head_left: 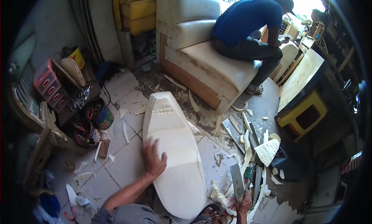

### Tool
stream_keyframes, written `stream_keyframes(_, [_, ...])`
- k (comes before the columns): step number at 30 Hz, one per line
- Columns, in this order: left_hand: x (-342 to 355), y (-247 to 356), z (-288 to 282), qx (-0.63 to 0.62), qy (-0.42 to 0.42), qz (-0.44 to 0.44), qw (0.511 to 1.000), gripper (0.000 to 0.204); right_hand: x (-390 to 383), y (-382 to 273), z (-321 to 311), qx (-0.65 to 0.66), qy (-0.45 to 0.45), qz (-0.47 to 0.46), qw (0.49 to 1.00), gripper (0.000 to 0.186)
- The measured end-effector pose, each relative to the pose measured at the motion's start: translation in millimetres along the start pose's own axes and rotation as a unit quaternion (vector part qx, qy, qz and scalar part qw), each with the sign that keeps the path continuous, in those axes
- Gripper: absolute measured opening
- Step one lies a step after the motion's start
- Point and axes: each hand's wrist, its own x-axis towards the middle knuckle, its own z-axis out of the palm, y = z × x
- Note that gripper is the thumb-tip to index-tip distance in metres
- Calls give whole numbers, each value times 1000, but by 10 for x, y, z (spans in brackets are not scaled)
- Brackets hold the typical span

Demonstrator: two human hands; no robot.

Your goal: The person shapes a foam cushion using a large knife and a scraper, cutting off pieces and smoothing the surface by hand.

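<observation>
A long cream foam seat pad (pixel 174 150), shaped like a motorcycle seat, lies lengthwise in front of me. A grid of cuts marks its narrow far end. My left hand (pixel 154 159) is over the pad's left side with the fingers apart and slightly blurred; whether it touches the foam I cannot tell. To the right of the pad, my right hand (pixel 244 204) is closed round the lower end of a broad flat-bladed knife (pixel 237 181). Its grey blade points away from me, above foam offcuts (pixel 248 154) and metal strips on the floor.
A person (pixel 248 26) in a blue shirt sits on a cream sofa (pixel 209 61) ahead. Left stand tool buckets (pixel 87 133) and a red drawer box (pixel 50 84). A yellow-framed panel (pixel 304 115) leans at right. Foam scraps litter the tiled floor (pixel 116 162); my foot (pixel 209 216) is by the pad.
</observation>
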Motion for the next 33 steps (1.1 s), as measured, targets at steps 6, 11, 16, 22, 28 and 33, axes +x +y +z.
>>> stream_keyframes(6, [-607, -405, -179, -351, -197, -448, 798, 102, 141, 11, 274, 181, 73, -14, 981, 53])
stream_keyframes(11, [-508, -750, -622, -398, -321, -374, 774, 99, 463, -867, 402, 381, -112, -121, 910, 82])
stream_keyframes(16, [-761, -1103, -1267, -262, -412, -386, 783, 103, 505, -1491, 955, 334, -279, -161, 886, 89])
stream_keyframes(22, [-461, -343, -1540, 80, -515, -209, 827, 83, 200, -2280, 1321, 321, -226, -220, 893, 63])
stream_keyframes(28, [440, -29, -362, 126, -182, 126, 967, 71, 456, -3666, 1389, 184, -92, -248, 947, 57])
stream_keyframes(33, [592, -433, 312, 206, -127, 92, 966, 75, 171, -3421, 1633, 125, -81, -330, 932, 62])
